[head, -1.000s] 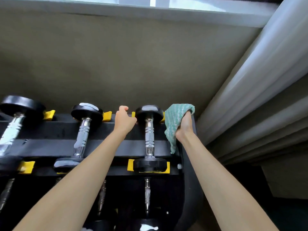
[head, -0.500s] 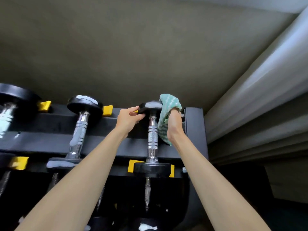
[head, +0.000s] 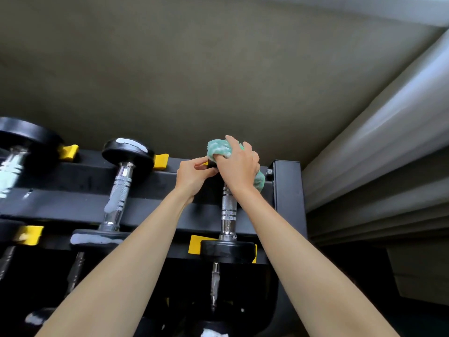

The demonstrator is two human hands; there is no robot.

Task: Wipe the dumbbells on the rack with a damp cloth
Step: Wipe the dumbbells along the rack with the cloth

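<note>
A small dumbbell (head: 228, 210) with a chrome handle and black ends lies at the right end of the black rack (head: 288, 195). My right hand (head: 237, 169) grips a green cloth (head: 217, 148) and presses it over the dumbbell's far end, which is hidden under hand and cloth. My left hand (head: 193, 175) holds the left edge of that same far end with curled fingers. Its near end (head: 227, 249) rests in a yellow cradle (head: 194, 244).
To the left on the same shelf lie a second dumbbell (head: 119, 190) and part of a larger one (head: 14, 152), each in yellow cradles. More dumbbells show on a lower shelf (head: 215, 280). A beige wall rises behind; grey curtains (head: 379, 152) hang close on the right.
My right hand moved the cloth from the dumbbell's right side up onto its far end, now covering it. My left hand shifted right and took hold of that end's left edge.
</note>
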